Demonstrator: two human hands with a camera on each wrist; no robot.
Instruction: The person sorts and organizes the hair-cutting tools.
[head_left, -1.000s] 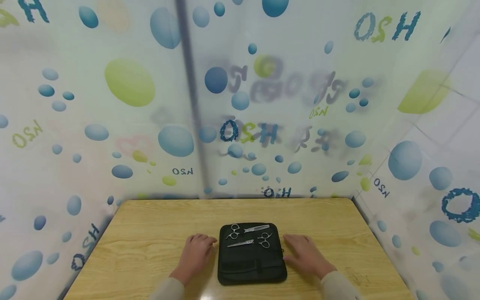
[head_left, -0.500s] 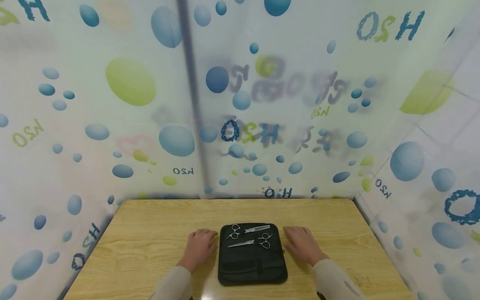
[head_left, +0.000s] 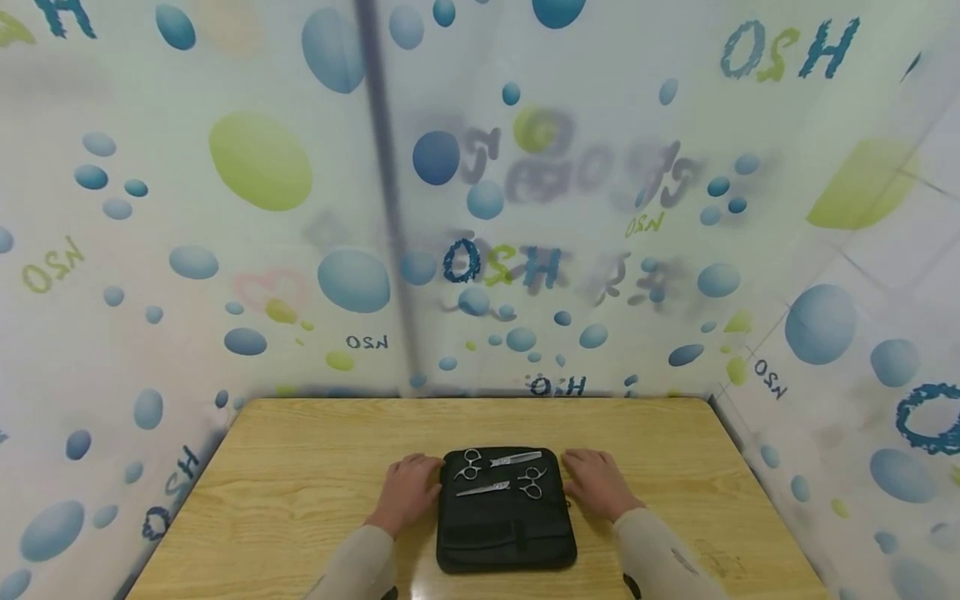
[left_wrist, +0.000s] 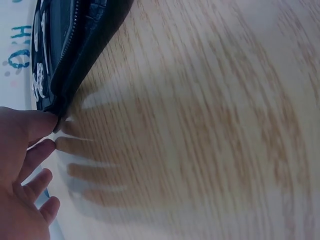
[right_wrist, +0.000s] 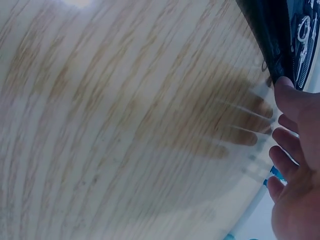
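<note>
A black zip-edged case point(head_left: 480, 510) lies on the wooden table, a flat pocket across its near part. Two pairs of silver scissors are set in its far part: the upper pair point(head_left: 517, 458) has its finger rings at the left, the lower pair point(head_left: 486, 488) at the right. At the case's left edge is my left hand point(head_left: 408, 493); in the left wrist view its thumb point(left_wrist: 41, 121) touches the case's corner, fingers spread loosely below. My right hand point(head_left: 597, 485) is at the right edge, its thumb point(right_wrist: 286, 90) against the case's side, the other fingers relaxed.
The pale wooden table point(head_left: 315, 442) extends around the case on all sides. Behind it and at both sides hang light sheets point(head_left: 277, 233) printed with blue and green drops and lettering. A small zip pull point(head_left: 567, 502) sticks out at the case's right edge.
Both hands have moved forward and inward, from a little away on either side to the case's left and right edges. The case and scissors have stayed in place.
</note>
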